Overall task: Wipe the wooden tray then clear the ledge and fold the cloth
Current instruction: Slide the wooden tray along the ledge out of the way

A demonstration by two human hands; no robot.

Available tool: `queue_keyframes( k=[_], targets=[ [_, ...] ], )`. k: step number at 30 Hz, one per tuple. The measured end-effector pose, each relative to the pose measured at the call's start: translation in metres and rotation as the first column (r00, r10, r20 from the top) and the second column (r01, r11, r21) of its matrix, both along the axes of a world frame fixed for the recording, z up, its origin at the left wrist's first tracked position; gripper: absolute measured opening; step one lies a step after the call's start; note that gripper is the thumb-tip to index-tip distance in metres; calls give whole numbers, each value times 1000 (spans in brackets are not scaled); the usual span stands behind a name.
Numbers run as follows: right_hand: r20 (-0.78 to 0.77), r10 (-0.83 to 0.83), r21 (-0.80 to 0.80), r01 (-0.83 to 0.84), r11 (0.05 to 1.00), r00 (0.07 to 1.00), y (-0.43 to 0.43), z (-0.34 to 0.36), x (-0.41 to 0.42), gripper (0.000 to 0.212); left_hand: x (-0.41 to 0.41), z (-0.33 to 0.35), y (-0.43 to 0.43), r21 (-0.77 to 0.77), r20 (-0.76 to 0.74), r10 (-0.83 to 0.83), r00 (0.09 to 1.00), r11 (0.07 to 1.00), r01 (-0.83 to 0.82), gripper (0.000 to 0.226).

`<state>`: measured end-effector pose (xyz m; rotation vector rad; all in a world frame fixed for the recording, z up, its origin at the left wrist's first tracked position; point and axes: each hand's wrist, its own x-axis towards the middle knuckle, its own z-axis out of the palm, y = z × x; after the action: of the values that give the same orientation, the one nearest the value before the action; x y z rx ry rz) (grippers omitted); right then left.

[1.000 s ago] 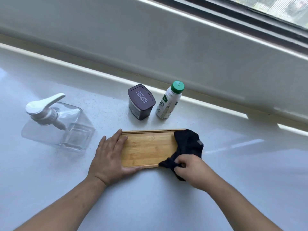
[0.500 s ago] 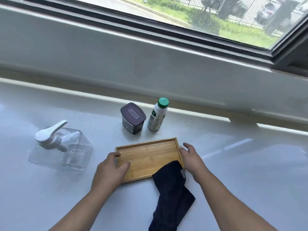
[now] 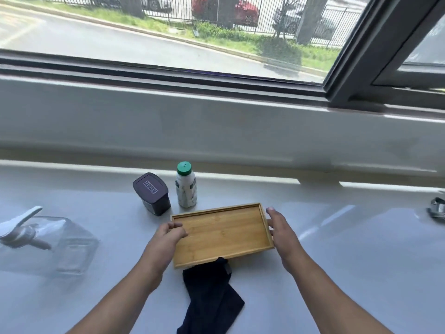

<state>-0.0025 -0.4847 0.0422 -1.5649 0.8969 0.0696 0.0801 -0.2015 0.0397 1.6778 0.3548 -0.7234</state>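
left hand [image 3: 168, 233]: fingers curled over the left rim of the tray [image 3: 224, 235], centre frame | right hand [image 3: 280, 229]: fingers straight, flat against its right end | tray: stiff, probably light wood, best held by both short ends | cloth [image 3: 209, 292]: limp, dark, on worktop [image 3: 349, 261] below, top end under tray's near side

Left hand [image 3: 168, 237] grips wooden tray [image 3: 224, 232] end; right hand [image 3: 281, 232] seemingly presses opposite end.

I see a wide window [image 3: 168, 44] with a dark frame [image 3: 346, 75]; beyond it a road [image 3: 96, 42], grass [image 3: 240, 41] and a black fence [image 3: 178, 8], below it a pale wall [image 3: 216, 131] in daylight
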Motion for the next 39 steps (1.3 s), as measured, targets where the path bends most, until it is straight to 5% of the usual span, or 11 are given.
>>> queue_keyframes(
  k=[13, 18, 24, 33, 39],
  targets=[
    [50, -174, -35, 176, 984, 983, -289, 36, -107, 74, -41, 29, -315, -9, 4, -214, 977, 977, 214, 43],
    [47, -209, -25, 210, 977, 977, -366, 23, -112, 77, -39, 16, -399, 40, -4, -250, 968, 968, 250, 15],
    [10, -203, 32, 202, 979, 979, -424, -5, -72, 75, -8, 8, -462, 96, -36, -207, 978, 973, 210, 43],
    [14, -168, -7, 168, 986, 986, -469, -42, 9, 79, 51, -28, -509, 124, -30, -146, 989, 981, 149, 42],
    [216, -218, -309, 278, 909, 952, -443, -40, -21, 73, 36, -22, -489, 266, 235, -176, 956, 958, 111, 48]
  ],
)
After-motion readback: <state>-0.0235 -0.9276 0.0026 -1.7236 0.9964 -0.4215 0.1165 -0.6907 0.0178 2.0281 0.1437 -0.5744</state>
